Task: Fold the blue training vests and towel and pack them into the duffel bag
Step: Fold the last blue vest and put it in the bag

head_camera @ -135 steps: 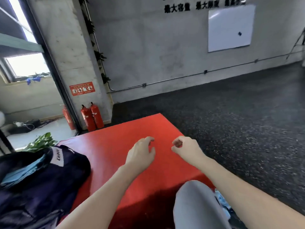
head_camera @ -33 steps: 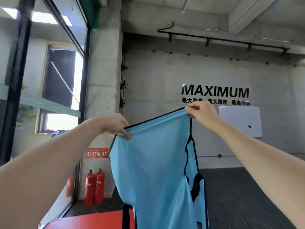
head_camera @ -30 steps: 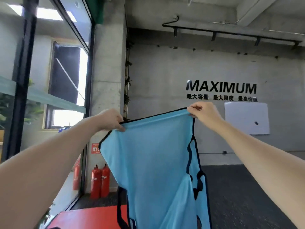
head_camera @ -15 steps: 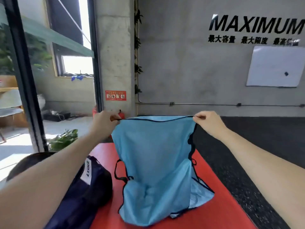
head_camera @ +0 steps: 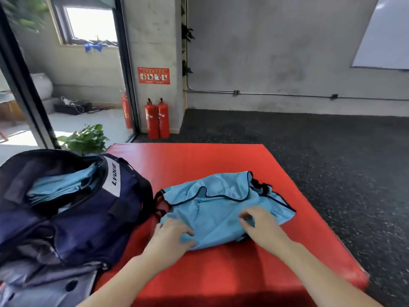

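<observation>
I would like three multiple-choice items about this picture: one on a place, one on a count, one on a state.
1. The light blue vest with black trim lies:
A. on the red mat
B. inside the bag
C. on the dark floor

2. Red fire extinguishers at the concrete pillar:
A. one
B. two
C. five

3. The navy duffel bag is:
A. zipped shut
B. open, with blue cloth inside
C. hanging

Answers:
1 A, the red mat shows around it.
2 B, the pair of extinguishers stands there.
3 B, blue fabric shows in its mouth.

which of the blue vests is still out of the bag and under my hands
The crumpled blue vest lying on the red mat, with both hands on its near edge. The other blue fabric is already inside the open duffel bag.
</observation>
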Demonstrator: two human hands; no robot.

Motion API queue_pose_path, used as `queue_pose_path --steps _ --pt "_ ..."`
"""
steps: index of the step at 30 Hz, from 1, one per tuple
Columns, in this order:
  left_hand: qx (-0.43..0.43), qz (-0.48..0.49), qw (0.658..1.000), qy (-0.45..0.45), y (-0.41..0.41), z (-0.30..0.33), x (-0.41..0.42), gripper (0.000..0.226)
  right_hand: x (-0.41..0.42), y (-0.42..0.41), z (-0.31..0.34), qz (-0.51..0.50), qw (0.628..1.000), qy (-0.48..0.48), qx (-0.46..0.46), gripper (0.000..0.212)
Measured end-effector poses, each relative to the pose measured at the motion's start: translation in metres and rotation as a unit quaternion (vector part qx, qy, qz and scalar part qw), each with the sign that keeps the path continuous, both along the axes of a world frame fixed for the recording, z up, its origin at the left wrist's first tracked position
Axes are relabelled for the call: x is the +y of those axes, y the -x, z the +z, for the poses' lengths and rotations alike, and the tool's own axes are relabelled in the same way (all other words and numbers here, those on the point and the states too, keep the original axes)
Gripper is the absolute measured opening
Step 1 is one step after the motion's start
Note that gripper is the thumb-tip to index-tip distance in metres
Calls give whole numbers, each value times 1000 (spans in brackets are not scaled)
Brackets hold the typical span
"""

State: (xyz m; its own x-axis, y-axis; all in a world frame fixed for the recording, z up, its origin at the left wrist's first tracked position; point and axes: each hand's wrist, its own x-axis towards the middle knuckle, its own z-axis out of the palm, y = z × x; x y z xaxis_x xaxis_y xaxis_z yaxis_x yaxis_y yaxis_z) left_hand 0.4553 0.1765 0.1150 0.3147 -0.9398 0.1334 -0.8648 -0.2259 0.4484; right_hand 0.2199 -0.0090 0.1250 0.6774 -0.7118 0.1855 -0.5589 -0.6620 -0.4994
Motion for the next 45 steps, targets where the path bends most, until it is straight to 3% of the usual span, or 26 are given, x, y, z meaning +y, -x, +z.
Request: queue_pose_path --steps 3,6,8,10,13,18,23,25,29,35,39,42,45 --pt "-51 -89 994 -44 10 -5 -1 70 19 -6 -5 77 996 -18 43 26" --pt "-74 -94 992 -35 11 -8 -7 36 35 -17 -2 149 987 1 60 40" --pt "-5 -58 998 -4 12 -6 -10 11 41 -21 -3 174 982 42 67 43" --pt "98 -3 995 20 13 1 -16 10 46 -24 -6 188 976 91 61 42" --pt "185 41 981 46 8 12 -27 14 52 -27 -10 174 975 136 2 35" --pt "275 59 958 49 3 16 -37 13 64 -32 -9 145 972 154 -102 31" --pt "318 75 943 56 1 11 -45 11 71 -39 -22 171 968 178 -49 42" --pt "328 80 940 55 -1 11 -45 10 70 -44 -23 150 971 178 -61 34" --pt "310 83 946 55 -4 14 -41 5 67 -50 -14 118 981 95 -125 16" --pt "162 93 971 149 12 25 -23 12 69 -48 11 110 978 -111 -136 8" --pt "114 -5 969 217 32 33 -4 3 71 -48 21 102 970 -163 -152 3" --pt "73 -64 974 203 37 31 8 27 70 -47 29 94 965 -185 -161 4" --pt "51 -67 976 200 37 27 12 28 71 -44 35 100 960 -206 -163 7"
